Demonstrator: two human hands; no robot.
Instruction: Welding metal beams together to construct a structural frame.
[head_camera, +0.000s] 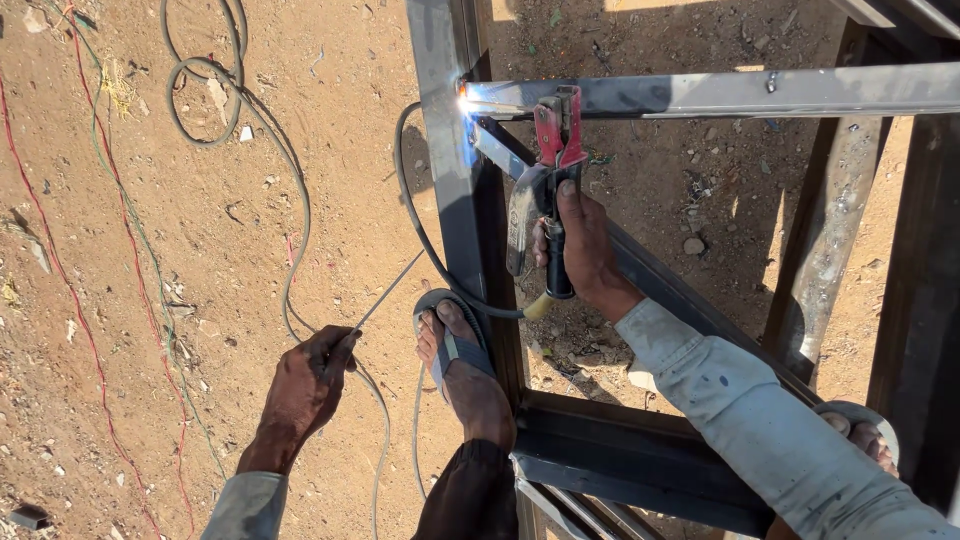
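Welding clamp: red jaws, black handle. Steel frame: dark grey, with a white-bright spark at the joint. Ground: reddish-brown dirt. Cables: red and green. Sleeve: pale grey, speckled. Sandal: grey-blue.

Outdoor worksite in hard sunlight, reddish-brown dirt ground strewn with pebbles, grey cable coiled at eleven o'clock, red wire and green wire trailing toward nine o'clock, deep shadows at three o'clock, small stones at centre right.

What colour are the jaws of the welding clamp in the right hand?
Red, seen in the head view on the welding clamp.
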